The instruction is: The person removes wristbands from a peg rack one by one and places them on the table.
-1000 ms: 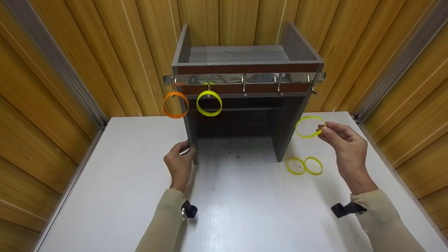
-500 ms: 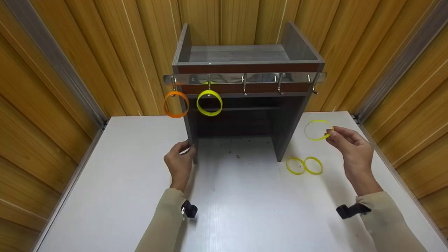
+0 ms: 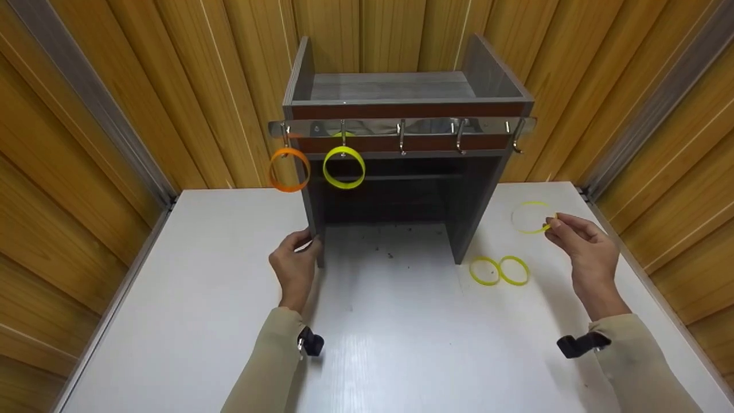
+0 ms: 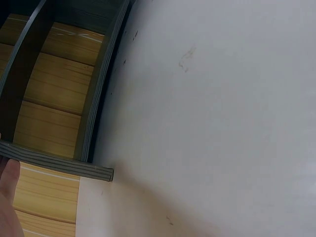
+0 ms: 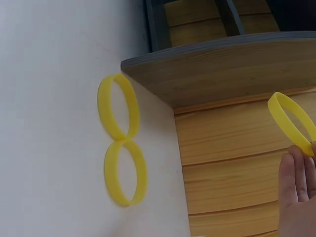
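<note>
My left hand [image 3: 295, 261] grips the front edge of the left side panel [image 3: 313, 221] of a grey wooden shelf unit; in the left wrist view its fingers [image 4: 10, 180] show at the panel's edge. My right hand [image 3: 590, 252] pinches a yellow silicone wristband [image 5: 286, 121] between thumb and fingertips, raised at the right of the unit. Across the unit's front runs a metal hook strip [image 3: 378, 127]. An orange wristband [image 3: 272, 172] hangs from its leftmost hook, and a yellow wristband [image 3: 344, 186] from the hook beside it. The other hooks carry nothing.
Two more yellow wristbands, one nearer the unit [image 5: 103, 106] and one beside it [image 5: 109, 173], lie side by side on the white table [image 3: 395, 344], right of the unit. Wood-plank walls [image 3: 659, 143] enclose the table behind and at both sides.
With the yellow wristband in its fingers, my right hand has moved to the right and slightly down in the head view, away from the unit. My left hand stays on the panel.
</note>
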The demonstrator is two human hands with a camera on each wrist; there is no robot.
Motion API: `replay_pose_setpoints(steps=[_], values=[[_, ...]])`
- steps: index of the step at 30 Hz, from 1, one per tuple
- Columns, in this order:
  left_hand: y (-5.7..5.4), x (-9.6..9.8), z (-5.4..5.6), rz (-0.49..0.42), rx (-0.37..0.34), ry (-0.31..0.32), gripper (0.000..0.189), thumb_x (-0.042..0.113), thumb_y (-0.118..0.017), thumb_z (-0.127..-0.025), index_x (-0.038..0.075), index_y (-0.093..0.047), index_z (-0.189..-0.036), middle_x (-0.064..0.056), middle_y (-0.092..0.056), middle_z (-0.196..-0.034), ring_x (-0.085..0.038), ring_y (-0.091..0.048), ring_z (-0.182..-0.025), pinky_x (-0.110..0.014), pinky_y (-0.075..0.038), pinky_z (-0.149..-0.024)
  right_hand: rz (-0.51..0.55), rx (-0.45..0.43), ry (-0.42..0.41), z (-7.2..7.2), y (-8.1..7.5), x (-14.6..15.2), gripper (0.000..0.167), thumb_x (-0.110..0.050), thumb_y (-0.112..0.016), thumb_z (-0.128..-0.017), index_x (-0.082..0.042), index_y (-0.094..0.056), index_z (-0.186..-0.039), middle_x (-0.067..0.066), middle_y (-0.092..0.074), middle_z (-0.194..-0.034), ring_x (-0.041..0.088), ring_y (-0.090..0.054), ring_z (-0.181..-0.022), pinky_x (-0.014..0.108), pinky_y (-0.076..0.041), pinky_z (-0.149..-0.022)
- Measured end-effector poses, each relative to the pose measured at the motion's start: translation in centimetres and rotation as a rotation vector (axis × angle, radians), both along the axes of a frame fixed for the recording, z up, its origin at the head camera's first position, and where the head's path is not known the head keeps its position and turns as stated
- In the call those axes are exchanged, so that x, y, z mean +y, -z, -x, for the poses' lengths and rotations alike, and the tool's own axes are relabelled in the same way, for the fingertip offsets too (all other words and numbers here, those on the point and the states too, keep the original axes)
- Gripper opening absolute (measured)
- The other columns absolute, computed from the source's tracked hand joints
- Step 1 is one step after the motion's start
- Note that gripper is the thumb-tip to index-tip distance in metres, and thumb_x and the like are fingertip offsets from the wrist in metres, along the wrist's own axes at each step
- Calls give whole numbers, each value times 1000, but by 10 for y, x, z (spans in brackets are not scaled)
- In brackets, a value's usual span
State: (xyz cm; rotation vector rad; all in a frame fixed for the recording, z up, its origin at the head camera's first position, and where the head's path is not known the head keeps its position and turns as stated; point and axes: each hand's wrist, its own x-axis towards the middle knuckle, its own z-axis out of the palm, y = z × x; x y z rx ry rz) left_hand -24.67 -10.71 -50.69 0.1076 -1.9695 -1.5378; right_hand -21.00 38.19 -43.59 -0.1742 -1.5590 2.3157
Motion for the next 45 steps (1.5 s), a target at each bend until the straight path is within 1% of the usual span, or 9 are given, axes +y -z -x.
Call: replay_pose_setpoints(steps=[5, 11, 15, 18, 25, 31, 34, 38, 45], values=[[1, 0, 0, 6, 12, -7, 18, -9, -83, -83, -2, -81, -100, -14, -79, -99, -28, -78, -94, -25, -64, -75, 6, -21, 9, 1, 7, 8, 29, 6, -82, -88, 7, -74, -117, 13, -80, -105, 21, -79, -93, 32, -60, -88], [2, 0, 0, 2, 23, 3, 19, -9, -83, -84, -2, -81, -101, -13, -79, -100, -27, -78, -94, -24, -63, -74, 14, -80, 38, 1, 16, 17, 32, 5, -83, -88, 8, -73, -118, 11, -80, -103, 20, -79, -91, 31, -60, -86], [1, 1, 0, 17, 20, 0, 19, -8, -83, -84, -1, -81, -101, -12, -80, -100, -28, -78, -94, -24, -63, -74, 2, -102, 67, 3, 22, 22, 30, 6, -83, -88, 8, -74, -116, 11, -80, -101, 20, -79, -89, 30, -61, -86], [0, 1, -1, 30, 18, -8, 19, -7, -83, -84, -1, -81, -101, -12, -80, -100, -28, -78, -94, -26, -64, -74, -16, -127, 80, 2, 26, 26, 28, 4, -84, -88, 5, -75, -115, 9, -80, -101, 18, -79, -89, 30, -61, -85], [0, 1, -1, 29, 12, -7, 20, -9, -83, -84, -1, -81, -102, -13, -80, -100, -27, -78, -94, -28, -64, -74, -6, -208, 81, -5, 30, 34, 24, 1, -84, -89, 0, -77, -113, 6, -80, -100, 17, -79, -89, 30, -61, -85], [0, 1, -2, 15, 22, -3, 18, -8, -83, -84, -1, -81, -100, -12, -80, -99, -27, -78, -94, -25, -64, -74, -59, -260, 80, -8, 38, 40, 29, -2, -82, -92, 0, -74, -120, 3, -78, -102, 15, -79, -91, 28, -60, -86], [0, 1, -2, 19, 17, -5, 17, -7, -83, -84, 0, -81, -100, -12, -80, -99, -27, -78, -94, -24, -63, -74, -78, -292, 81, -10, 43, 43, 27, -3, -82, -92, -2, -74, -118, 2, -78, -102, 14, -78, -91, 27, -60, -86], [0, 2, -1, 27, 12, -12, 18, -7, -83, -84, 0, -81, -100, -12, -80, -99, -26, -78, -93, -26, -63, -74, -75, -308, 77, -14, 47, 48, 20, 0, -81, -92, -4, -77, -112, 2, -78, -100, 13, -78, -89, 28, -61, -86], [0, 2, -2, 27, 5, -10, 18, -7, -83, -85, 0, -81, -102, -11, -80, -99, -25, -78, -94, -26, -64, -74, -107, -329, 67, -21, 56, 55, 23, 0, -81, -93, 0, -75, -115, 1, -78, -98, 12, -78, -89, 27, -62, -85]])
